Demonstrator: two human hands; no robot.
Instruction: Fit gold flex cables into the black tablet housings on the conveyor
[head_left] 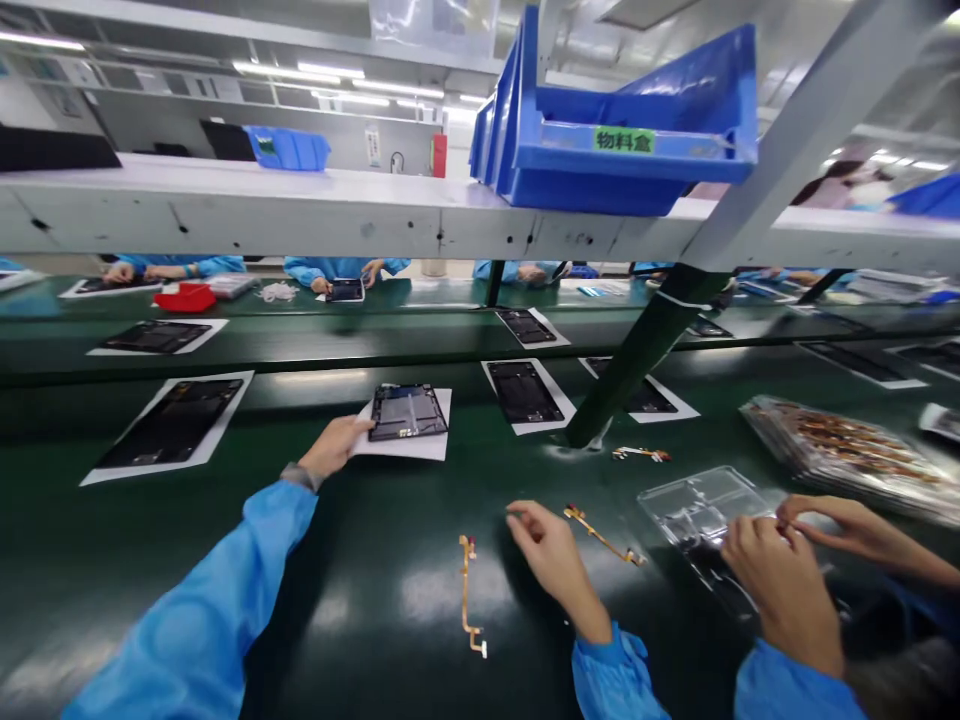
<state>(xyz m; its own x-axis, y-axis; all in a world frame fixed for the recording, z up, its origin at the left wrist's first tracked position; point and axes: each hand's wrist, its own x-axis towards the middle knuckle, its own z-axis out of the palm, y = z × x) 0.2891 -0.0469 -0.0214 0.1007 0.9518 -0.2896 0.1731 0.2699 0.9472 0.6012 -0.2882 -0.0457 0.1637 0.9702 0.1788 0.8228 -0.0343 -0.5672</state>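
Note:
At the left edge of a black tablet housing, my left hand is closed, thumb on top. A white sheet lies beneath that housing. My right hand hovers over the green work surface, fingers loosely curved and apart, with nothing visible in them. To its left lies an orange flex cable with white and red ends. A second flex cable lies slantwise just right of this hand. A third flex cable is farther back, by the post.
At right, a co-worker's hands are at a clear plastic tray; behind it is a stack of cable-filled trays. More housings lie on white sheets. A slanted green post and an overhead shelf with blue bins stand ahead.

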